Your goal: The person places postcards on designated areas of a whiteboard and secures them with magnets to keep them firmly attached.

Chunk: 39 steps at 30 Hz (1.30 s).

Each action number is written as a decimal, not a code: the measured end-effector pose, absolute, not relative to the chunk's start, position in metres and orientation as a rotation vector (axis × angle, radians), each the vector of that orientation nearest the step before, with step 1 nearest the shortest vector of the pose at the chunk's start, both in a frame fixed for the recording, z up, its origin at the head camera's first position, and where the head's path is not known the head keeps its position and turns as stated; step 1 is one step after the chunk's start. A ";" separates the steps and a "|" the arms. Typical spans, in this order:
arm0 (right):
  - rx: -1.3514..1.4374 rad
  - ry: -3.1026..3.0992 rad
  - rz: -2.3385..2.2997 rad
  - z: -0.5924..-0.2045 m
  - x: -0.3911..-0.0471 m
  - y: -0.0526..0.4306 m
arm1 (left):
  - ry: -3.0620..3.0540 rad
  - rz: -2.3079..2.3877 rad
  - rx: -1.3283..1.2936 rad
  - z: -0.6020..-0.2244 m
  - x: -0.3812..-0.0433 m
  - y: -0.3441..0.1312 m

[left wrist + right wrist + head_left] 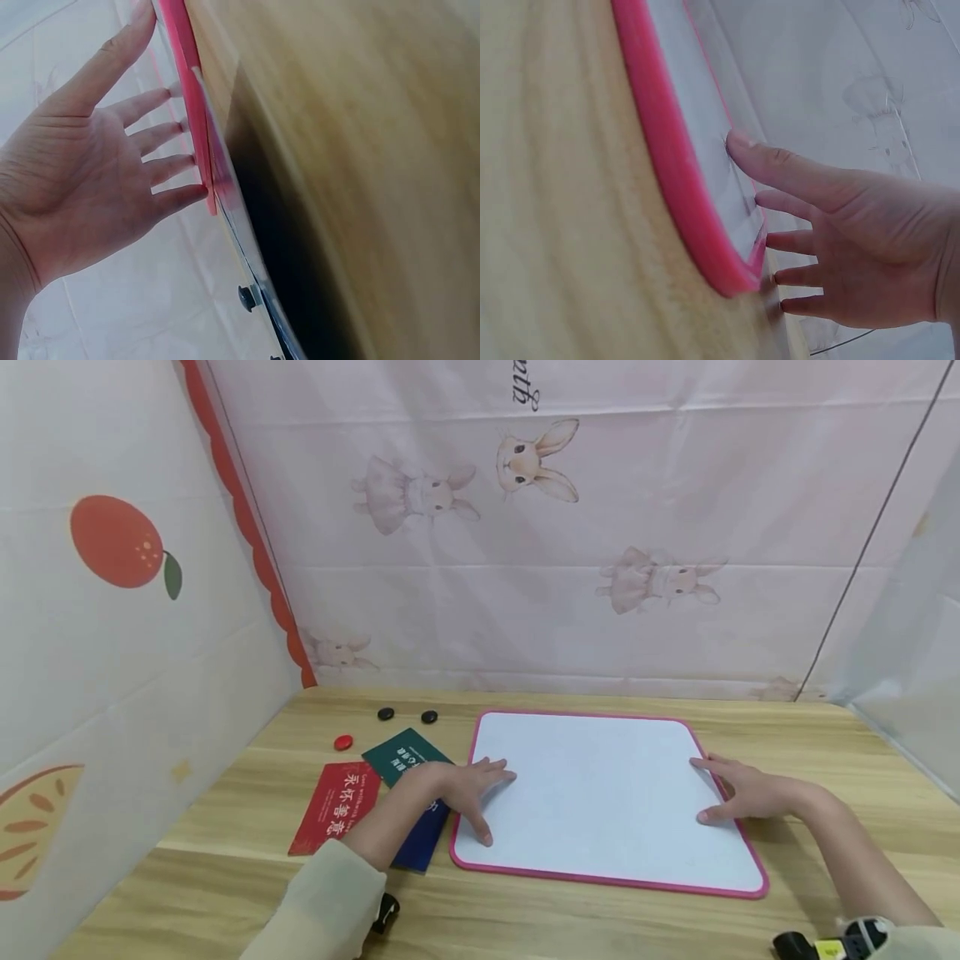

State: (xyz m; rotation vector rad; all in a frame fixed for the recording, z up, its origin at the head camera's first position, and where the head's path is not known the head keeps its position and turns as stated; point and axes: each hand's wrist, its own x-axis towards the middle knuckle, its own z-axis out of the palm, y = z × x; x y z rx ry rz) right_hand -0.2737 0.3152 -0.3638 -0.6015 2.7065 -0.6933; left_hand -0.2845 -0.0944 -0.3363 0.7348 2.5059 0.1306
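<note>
A whiteboard (600, 802) with a pink rim lies flat on the wooden table. My left hand (468, 789) is spread over its left edge, fingertips and thumb on or just above the white surface. At the right edge, my right hand (753, 792) has its thumb and a finger on or close to the surface. In the left wrist view the left hand (90, 172) shows its palm, fingers straight and apart beside the pink rim (187, 82). The right wrist view shows the right hand (870, 240) with the thumb over the board (697, 105) and other fingertips beyond its corner.
Left of the board lie a red booklet (337, 806), a green one (405, 752) and a blue one (423, 839), partly under the left forearm. Behind them are a red round magnet-like disc (342, 742) and two black ones (386, 714). Printed cloth walls (465, 618) enclose the table.
</note>
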 end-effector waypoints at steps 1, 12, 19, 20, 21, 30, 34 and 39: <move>-0.609 2.714 -0.679 -0.364 -0.273 0.316 | 2.506 0.135 0.737 -0.337 -0.284 -0.095; -0.648 2.778 -0.810 -0.372 -0.275 0.318 | 2.516 0.297 0.737 -0.335 -0.286 -0.101; -0.642 2.807 -0.835 -0.375 -0.275 0.319 | 2.587 0.472 0.682 -0.329 -0.288 -0.114; -0.640 2.807 -0.834 -0.375 -0.275 0.318 | 2.600 0.508 0.667 -0.327 -0.288 -0.116; -0.636 2.806 -0.833 -0.375 -0.275 0.318 | 2.616 0.534 0.660 -0.325 -0.288 -0.118; -0.610 2.803 -0.820 -0.378 -0.276 0.319 | 2.813 0.678 0.551 -0.316 -0.292 -0.130; -0.604 2.804 -0.817 -0.380 -0.277 0.321 | 2.871 0.779 0.370 -0.311 -0.290 -0.138; -0.602 2.808 -0.814 -0.382 -0.277 0.322 | 2.898 0.980 0.119 -0.311 -0.290 -0.153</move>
